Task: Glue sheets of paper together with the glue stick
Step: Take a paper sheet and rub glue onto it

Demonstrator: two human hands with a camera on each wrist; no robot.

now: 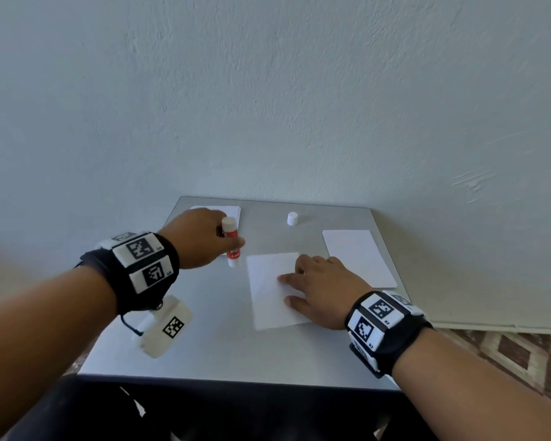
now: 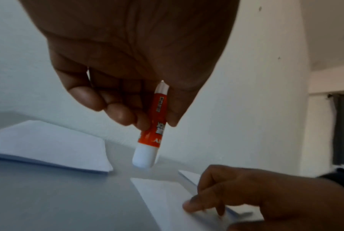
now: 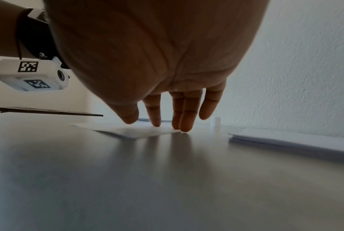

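My left hand (image 1: 201, 238) grips a red and white glue stick (image 1: 232, 243), held nearly upright just above the table, left of the middle sheet. In the left wrist view the glue stick (image 2: 150, 129) is pinched between thumb and fingers, white end down. A white sheet of paper (image 1: 269, 291) lies in the middle of the grey table (image 1: 204, 345). My right hand (image 1: 322, 289) rests on that sheet with straight fingers (image 3: 183, 112) pressing its edge. The sheet (image 3: 139, 130) lies flat.
A white cap (image 1: 292, 218) stands at the back of the table. One paper stack (image 1: 358, 257) lies at the right, another paper stack (image 1: 226, 211) at the back left behind my left hand. A wall rises right behind the table.
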